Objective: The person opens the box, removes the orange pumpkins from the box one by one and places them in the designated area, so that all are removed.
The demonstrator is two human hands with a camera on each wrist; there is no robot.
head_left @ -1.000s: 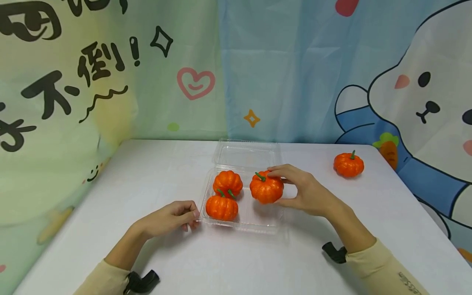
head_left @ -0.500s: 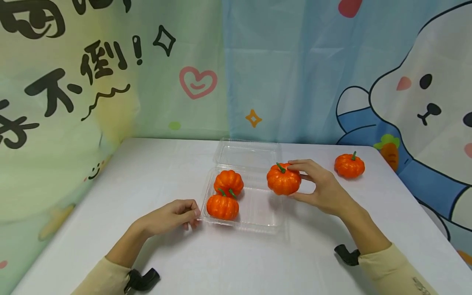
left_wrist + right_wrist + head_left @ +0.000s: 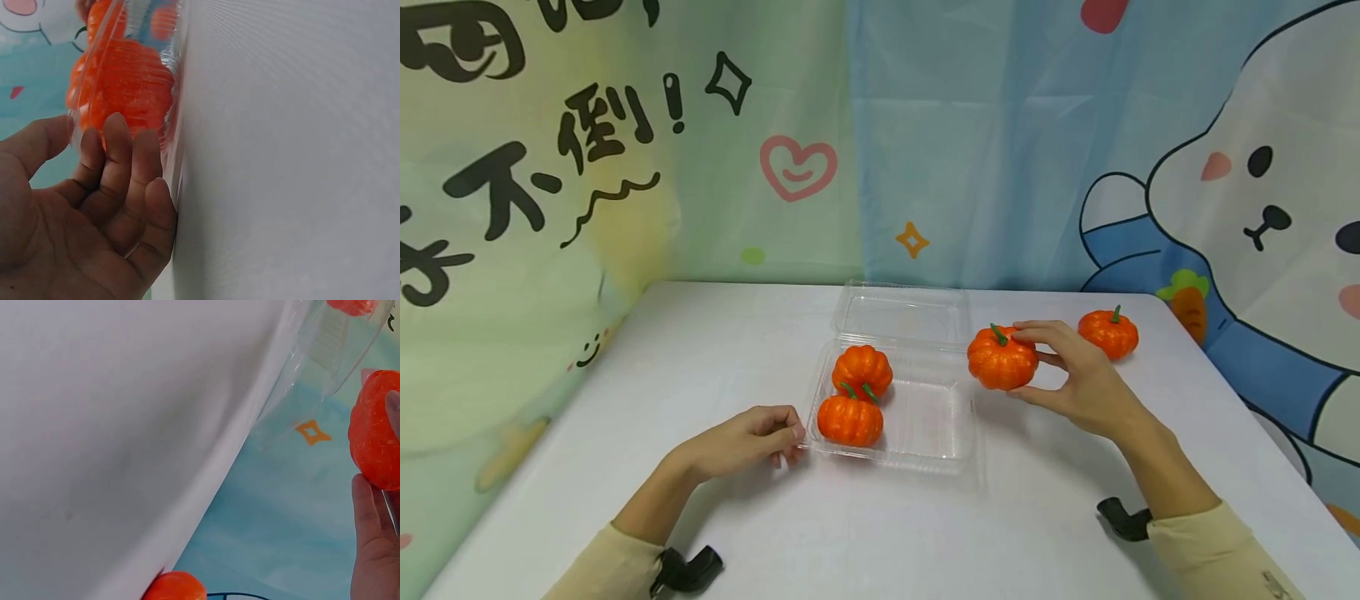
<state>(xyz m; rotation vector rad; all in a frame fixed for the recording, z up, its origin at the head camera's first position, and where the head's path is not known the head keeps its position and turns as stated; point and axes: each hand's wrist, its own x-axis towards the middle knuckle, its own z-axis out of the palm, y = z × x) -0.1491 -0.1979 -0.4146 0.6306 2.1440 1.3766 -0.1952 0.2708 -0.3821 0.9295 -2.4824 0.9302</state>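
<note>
My right hand (image 3: 1082, 383) grips a small orange pumpkin (image 3: 1000, 358) with a green stem, thumb below and fingers at its upper side. It is held up over the right edge of the clear plastic clamshell box (image 3: 925, 454). Two more pumpkins sit in the box's left half, one at the back (image 3: 862, 369) and one in front (image 3: 848, 422). With thumb and fingertips, my left hand (image 3: 741, 446) pinches the box's near left rim. In the left wrist view that hand (image 3: 106, 206) has its thumb on the rim and its fingers against the wall.
Another pumpkin (image 3: 1109, 333) stands at the back right of the white table (image 3: 880, 533), partly behind my right hand. The box's lid (image 3: 902, 312) lies folded back towards the printed curtain (image 3: 760, 100) hanging behind the table.
My right hand has moved the pumpkin to the right and slightly up, from over the box's right half to its right edge. The left hand has stayed at the rim.
</note>
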